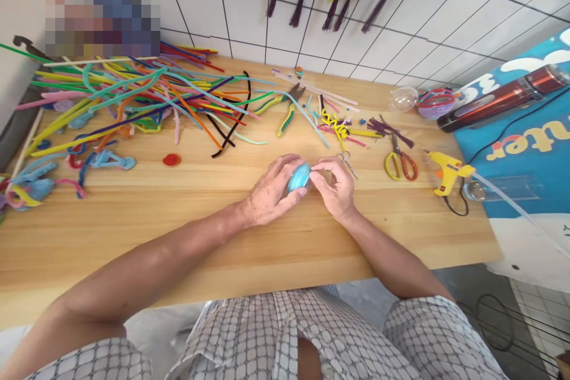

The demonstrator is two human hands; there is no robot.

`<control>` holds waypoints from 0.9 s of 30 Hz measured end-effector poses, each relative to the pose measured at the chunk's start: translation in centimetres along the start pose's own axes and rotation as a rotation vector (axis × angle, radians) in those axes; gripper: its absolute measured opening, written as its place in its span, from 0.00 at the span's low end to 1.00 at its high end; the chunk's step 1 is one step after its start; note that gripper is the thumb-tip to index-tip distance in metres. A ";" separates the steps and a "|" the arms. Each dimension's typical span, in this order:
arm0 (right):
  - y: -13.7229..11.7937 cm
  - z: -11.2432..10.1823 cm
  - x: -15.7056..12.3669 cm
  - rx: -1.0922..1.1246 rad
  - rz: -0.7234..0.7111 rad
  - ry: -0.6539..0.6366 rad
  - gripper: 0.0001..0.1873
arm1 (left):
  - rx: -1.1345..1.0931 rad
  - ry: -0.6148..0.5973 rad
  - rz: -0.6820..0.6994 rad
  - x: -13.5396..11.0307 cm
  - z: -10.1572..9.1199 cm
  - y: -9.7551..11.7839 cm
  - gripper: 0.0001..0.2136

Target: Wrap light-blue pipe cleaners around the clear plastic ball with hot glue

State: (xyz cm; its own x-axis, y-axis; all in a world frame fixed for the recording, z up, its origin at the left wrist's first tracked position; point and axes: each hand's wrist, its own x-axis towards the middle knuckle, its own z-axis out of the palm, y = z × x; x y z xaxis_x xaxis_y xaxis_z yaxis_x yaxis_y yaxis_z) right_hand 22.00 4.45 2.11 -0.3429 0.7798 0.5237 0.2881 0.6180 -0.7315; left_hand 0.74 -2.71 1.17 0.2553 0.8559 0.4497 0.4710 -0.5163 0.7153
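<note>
At the middle of the desk (178, 237), the left hand (271, 190) cups a blue wrapped ball (298, 177), and the right hand (336, 184) pinches its side with narrowed fingers. The ball looks mostly covered, though its end probably still needs fixing. 1 glue gun (447, 171) lies near the right edge, and loose pipe cleaners (133, 101) are spread toward the far left corner.

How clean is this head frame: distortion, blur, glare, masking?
Head view: wide-angle distortion bows the table and wall tiles. Head view: light is even, soft shadows under the left hand and right hand, both sharp, like the blue ball between them. Head view: a pixelated block masks the top-left corner; glare streaks the red cylinder.
</note>
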 end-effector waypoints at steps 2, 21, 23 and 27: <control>0.1 0.0 -0.1 -0.006 0.023 -0.011 0.13 | 0.000 -0.008 0.011 0.0 0.0 0.0 0.27; -0.7 -0.4 0.1 -0.029 -0.047 -0.031 0.10 | -0.071 0.023 0.037 0.2 -0.1 -0.2 0.25; -0.7 -0.5 0.1 -0.033 -0.059 -0.032 0.10 | -0.076 0.043 0.001 0.3 -0.2 -0.2 0.25; -0.7 -0.9 0.0 -0.076 -0.086 -0.080 0.12 | -0.066 0.081 -0.048 0.3 -0.1 -0.5 0.24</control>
State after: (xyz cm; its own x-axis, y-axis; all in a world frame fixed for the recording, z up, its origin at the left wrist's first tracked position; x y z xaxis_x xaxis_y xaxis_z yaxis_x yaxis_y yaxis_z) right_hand 22.62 4.09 2.97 -0.4386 0.7149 0.5446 0.3202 0.6905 -0.6486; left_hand 0.46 -2.23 1.00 0.1632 0.8758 0.4543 0.4233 -0.4781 0.7696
